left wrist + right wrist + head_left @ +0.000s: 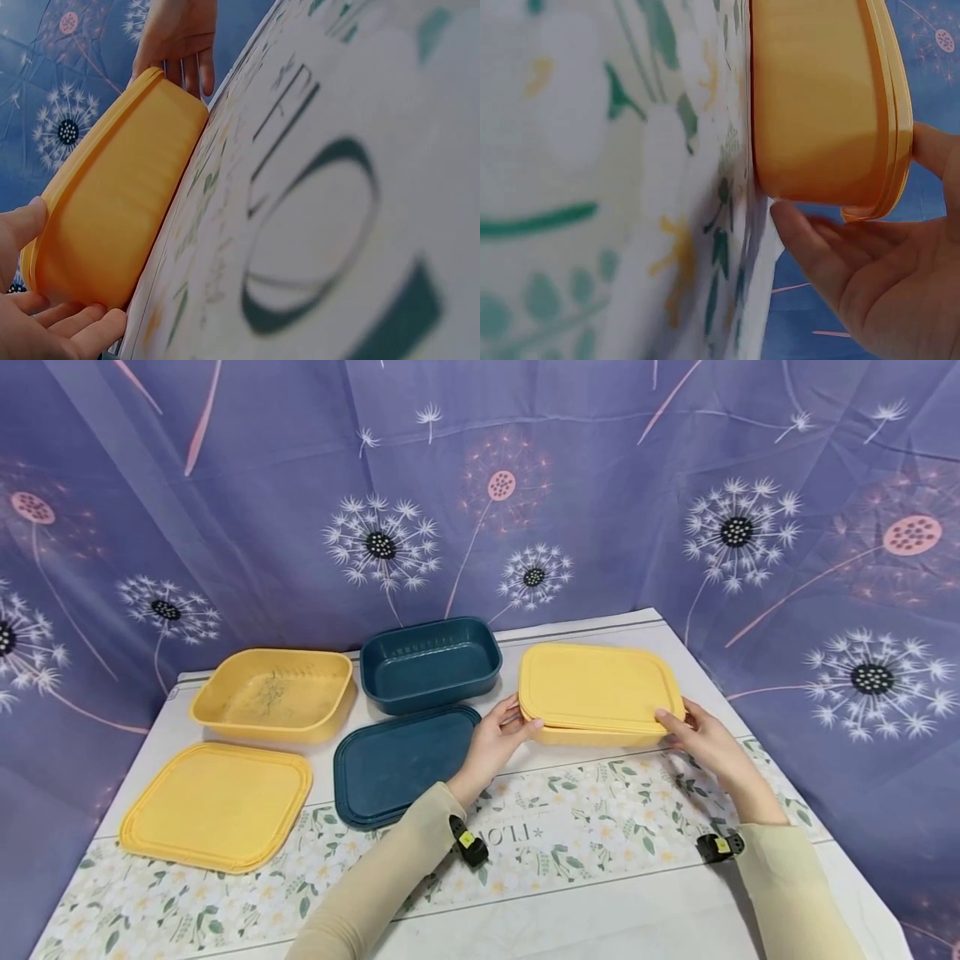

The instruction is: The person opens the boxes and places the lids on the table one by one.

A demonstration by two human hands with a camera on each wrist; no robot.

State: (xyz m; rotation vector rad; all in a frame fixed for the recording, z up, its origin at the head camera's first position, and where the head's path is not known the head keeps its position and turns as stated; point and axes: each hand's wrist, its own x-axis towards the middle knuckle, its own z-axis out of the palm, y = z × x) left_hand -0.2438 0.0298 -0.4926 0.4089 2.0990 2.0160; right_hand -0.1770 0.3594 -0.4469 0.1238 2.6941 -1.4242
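A yellow food container (592,737) stands on the table at the right with a yellow lid (596,685) on top. In the head view, a thin gap shows between lid and rim along the front left. My left hand (501,739) grips its left end, with the thumb at the lid's front corner and fingers along the side wall. At the opposite end, my right hand (701,739) holds the front right corner, its thumb on the lid and its fingers below the rim. The left wrist view shows the container's wall (112,195) between both hands.
To the left stand an uncovered yellow container (330,718) and an uncovered dark blue container (435,672). A dark blue lid (401,764) lies partly behind my left forearm. Another yellow lid (217,806) lies at the front left. A purple curtain (600,485) hangs behind the table.
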